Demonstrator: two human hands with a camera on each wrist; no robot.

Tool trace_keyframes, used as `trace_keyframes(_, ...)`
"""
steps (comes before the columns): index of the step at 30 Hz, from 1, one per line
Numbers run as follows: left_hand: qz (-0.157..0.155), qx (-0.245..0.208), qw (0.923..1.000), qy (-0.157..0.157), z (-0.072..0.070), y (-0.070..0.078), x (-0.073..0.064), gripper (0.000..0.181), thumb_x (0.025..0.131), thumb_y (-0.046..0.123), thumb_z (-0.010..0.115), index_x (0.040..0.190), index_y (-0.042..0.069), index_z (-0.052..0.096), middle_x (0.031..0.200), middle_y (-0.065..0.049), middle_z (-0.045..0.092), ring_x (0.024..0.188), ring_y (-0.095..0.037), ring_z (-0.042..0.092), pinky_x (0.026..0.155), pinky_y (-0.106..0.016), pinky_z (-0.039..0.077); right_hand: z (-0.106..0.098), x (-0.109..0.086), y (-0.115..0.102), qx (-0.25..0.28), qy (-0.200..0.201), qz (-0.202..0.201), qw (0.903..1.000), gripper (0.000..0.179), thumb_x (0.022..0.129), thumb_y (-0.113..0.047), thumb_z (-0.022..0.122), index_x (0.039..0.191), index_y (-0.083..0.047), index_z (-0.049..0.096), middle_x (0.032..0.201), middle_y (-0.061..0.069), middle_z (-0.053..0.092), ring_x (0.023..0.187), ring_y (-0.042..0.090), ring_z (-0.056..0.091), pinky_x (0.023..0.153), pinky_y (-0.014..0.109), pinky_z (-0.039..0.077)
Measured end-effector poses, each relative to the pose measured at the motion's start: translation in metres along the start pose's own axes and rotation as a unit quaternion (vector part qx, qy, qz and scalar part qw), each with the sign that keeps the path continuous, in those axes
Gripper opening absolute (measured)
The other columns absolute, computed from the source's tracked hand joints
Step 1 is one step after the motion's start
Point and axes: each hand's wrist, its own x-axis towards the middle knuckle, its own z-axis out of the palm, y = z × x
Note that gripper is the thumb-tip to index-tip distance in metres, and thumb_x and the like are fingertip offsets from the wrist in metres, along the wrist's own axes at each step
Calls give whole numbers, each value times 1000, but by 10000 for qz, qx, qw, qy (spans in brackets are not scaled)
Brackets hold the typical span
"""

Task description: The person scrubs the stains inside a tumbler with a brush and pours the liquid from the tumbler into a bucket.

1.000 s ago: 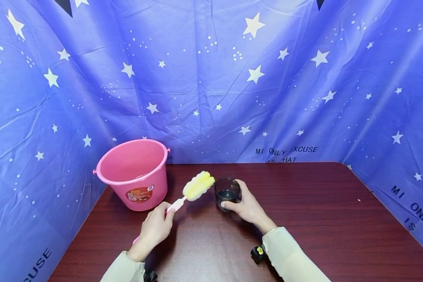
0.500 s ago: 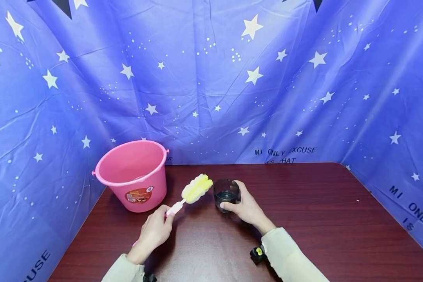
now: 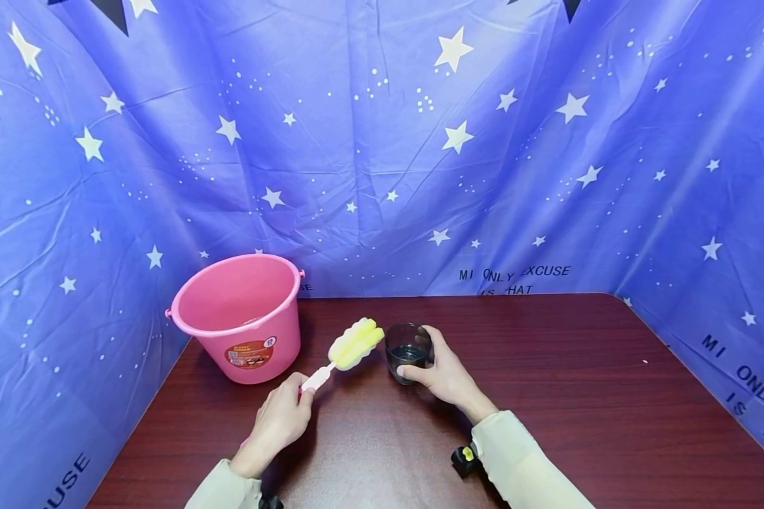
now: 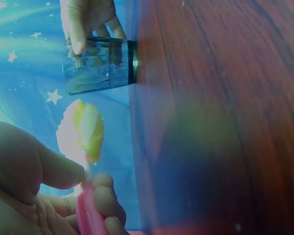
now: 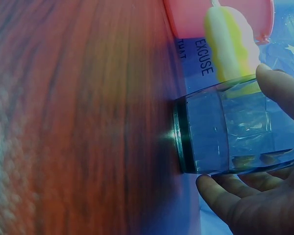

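My left hand (image 3: pixel 281 417) grips the pink handle (image 4: pixel 91 214) of a bottle brush with a yellow and white sponge head (image 3: pixel 356 343). The sponge is held above the table, just left of a dark see-through glass (image 3: pixel 409 350) and apart from it in the head view. With thumb and fingers on opposite sides, my right hand (image 3: pixel 448 375) holds this glass upright at the table top. In the right wrist view the glass (image 5: pixel 235 129) looks faceted, with a thick base. Part of the handle is hidden inside my left hand.
A pink bucket (image 3: pixel 280 346) with an orange label stands at the back left of the brown wooden table (image 3: pixel 547 367). Blue cloth (image 3: pixel 369 155) with white stars hangs behind and at both sides. A tiny white speck (image 3: pixel 645 361) lies on the right.
The sponge head has dipped slightly toward the table and turned a little about its handle. The right hand and glass keep their place; the whole head view shifts slightly.
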Motion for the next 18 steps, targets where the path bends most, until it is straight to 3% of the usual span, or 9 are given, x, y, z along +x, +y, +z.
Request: trace_keyframes(18, -27, 132, 9998, -129, 3, -3, -1, 5, 91, 15, 59, 94, 12, 59, 70, 0, 49, 67, -20, 52, 57, -40, 40, 1, 1, 1, -111, 61, 91, 9999, 82, 75, -28, 82, 140, -11, 35, 128, 13, 54, 108, 25, 59, 91, 43, 45)
